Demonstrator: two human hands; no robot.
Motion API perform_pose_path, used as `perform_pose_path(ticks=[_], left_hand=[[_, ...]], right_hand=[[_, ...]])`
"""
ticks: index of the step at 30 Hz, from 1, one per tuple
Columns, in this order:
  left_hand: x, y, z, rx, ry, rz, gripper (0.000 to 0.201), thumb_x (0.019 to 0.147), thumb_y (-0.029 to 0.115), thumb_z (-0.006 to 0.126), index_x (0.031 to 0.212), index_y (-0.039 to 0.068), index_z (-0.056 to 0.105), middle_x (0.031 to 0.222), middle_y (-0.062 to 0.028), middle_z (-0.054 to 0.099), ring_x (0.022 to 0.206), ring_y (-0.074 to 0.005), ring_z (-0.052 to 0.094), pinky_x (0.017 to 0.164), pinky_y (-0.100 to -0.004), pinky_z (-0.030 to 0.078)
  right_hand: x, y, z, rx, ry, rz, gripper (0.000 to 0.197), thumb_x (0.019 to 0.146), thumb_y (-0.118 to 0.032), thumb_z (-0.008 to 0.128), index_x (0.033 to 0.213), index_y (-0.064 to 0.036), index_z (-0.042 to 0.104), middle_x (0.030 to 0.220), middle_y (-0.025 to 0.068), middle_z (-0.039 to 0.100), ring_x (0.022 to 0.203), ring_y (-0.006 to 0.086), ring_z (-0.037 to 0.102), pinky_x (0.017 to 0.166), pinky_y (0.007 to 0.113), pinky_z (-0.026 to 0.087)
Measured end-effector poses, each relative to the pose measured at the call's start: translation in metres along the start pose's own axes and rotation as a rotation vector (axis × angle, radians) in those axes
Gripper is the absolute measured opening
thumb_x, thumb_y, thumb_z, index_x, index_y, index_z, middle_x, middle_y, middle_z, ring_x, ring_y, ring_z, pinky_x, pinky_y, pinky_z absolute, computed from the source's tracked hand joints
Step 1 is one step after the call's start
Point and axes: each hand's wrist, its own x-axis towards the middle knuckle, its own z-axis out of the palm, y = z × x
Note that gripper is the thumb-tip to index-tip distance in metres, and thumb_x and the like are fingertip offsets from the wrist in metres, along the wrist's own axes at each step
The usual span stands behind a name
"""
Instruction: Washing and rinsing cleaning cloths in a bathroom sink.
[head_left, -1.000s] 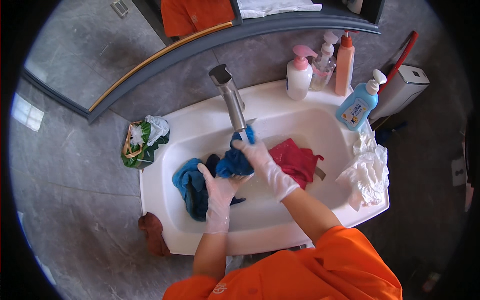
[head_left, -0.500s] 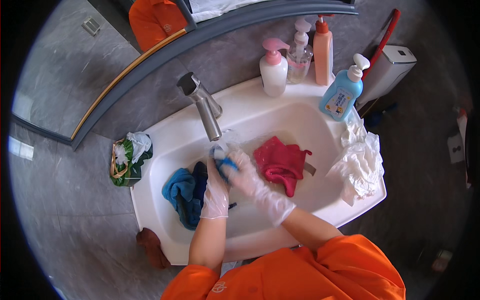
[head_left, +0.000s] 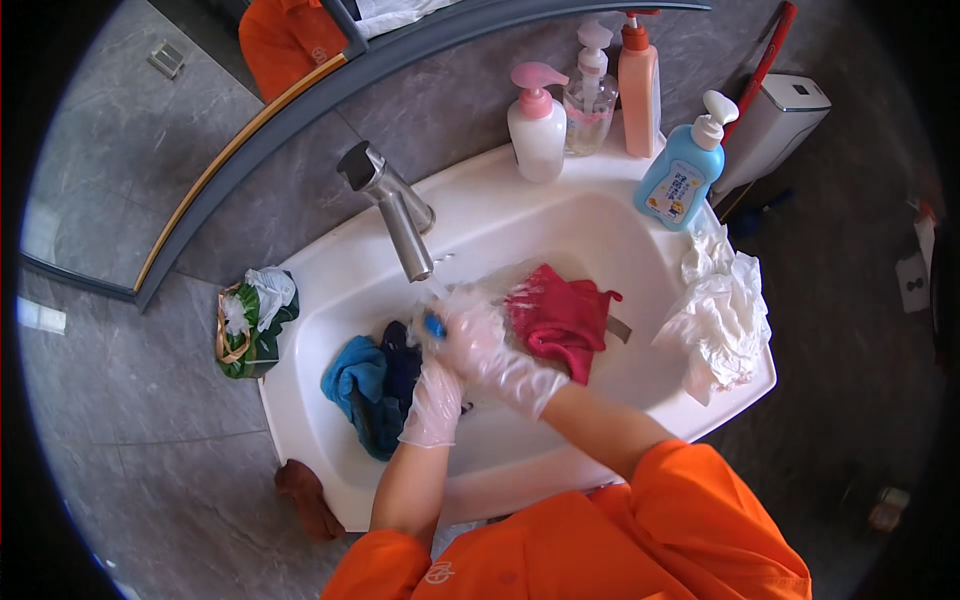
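Both my hands wear thin clear gloves and are pressed together under the running faucet (head_left: 402,235). Between them is a small blue item (head_left: 434,325), mostly hidden, its kind unclear. My right hand (head_left: 475,340) wraps over it from the right, wet and partly smeared by water. From below, my left hand (head_left: 435,390) is closed around it, fingers largely covered by the right. To the right of my hands a red cloth (head_left: 562,322) lies wet in the white sink (head_left: 620,230). On the left lie a teal cloth (head_left: 358,372) and a dark navy cloth (head_left: 402,362).
Along the back rim stand a white pump bottle (head_left: 538,140), a clear one (head_left: 590,110) and a peach one (head_left: 638,100). A light-blue pump bottle (head_left: 682,175) and crumpled white paper (head_left: 725,325) sit right. A brown cloth (head_left: 305,497) hangs at the front-left corner.
My right hand has moved left and over the blue item, covering more of it. Water now splashes across it toward the red cloth. The view has shifted slightly.
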Motion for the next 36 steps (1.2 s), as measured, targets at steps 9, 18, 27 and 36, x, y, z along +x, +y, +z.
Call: perform_pose_path(ticks=[9,18,27,36], left_hand=[[-0.018,0.057,0.007,1.751,0.349,0.130,0.057,0.083,0.049,0.057,0.116,0.002,0.054,0.100,-0.0103,0.058,0.087,-0.0235,0.059,0.080,-0.0341,0.049],[0.008,0.034,0.036,1.074,0.258,-0.459,0.050,0.084,0.049,0.057,0.109,0.006,0.056,0.103,-0.0090,0.058,0.092,-0.0176,0.056,0.078,-0.0338,0.048],[0.012,0.060,0.105,1.590,0.191,-0.247,0.046,0.088,0.040,0.054,0.104,-0.003,0.058,0.098,-0.0110,0.062,0.097,-0.0241,0.055,0.089,-0.0322,0.040],[-0.001,0.078,0.095,0.755,0.172,-0.255,0.050,0.092,0.039,0.048,0.119,-0.003,0.049,0.111,-0.0118,0.058,0.104,-0.0235,0.055,0.093,-0.0347,0.043]], right_hand=[[0.035,0.046,-0.048,1.039,-0.174,0.521,0.054,0.085,-0.047,0.056,0.107,0.0020,0.057,0.090,0.0081,0.062,0.078,0.0190,0.057,0.073,0.031,0.048],[-0.017,0.053,-0.039,0.134,-0.152,-0.233,0.036,0.070,-0.014,0.068,0.102,-0.0046,0.057,0.120,0.0177,0.046,0.107,0.0357,0.046,0.093,0.038,0.038],[-0.007,0.086,-0.097,0.017,-0.174,0.196,0.031,0.076,-0.005,0.062,0.107,-0.0038,0.060,0.090,0.0133,0.060,0.083,0.0218,0.058,0.079,0.031,0.046],[0.022,0.059,-0.016,0.403,-0.191,-0.138,0.056,0.077,-0.032,0.066,0.122,-0.0030,0.051,0.116,0.0196,0.056,0.109,0.0314,0.050,0.092,0.037,0.039]])
